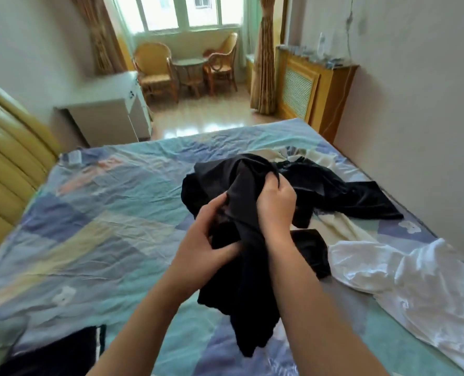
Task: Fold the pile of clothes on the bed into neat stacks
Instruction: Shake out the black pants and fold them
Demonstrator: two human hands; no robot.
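A crumpled black garment (241, 289) hangs bunched above the bed (95, 218), held by both hands. My left hand (206, 237) grips its lower bunched part. My right hand (275, 204) clutches the fabric just above and to the right. Behind it, more black clothing (342, 194) lies spread on the bed's right side. A white garment (415, 289) lies rumpled at the right edge, and a cream piece (342, 226) lies under the black clothing.
A dark cloth (51, 354) lies at the bed's near left corner. The yellow padded headboard (5, 158) stands at the left. Beyond the bed are a white cabinet (108, 115), wicker chairs (154, 69) with a small table, and a wooden radiator cover (315, 90).
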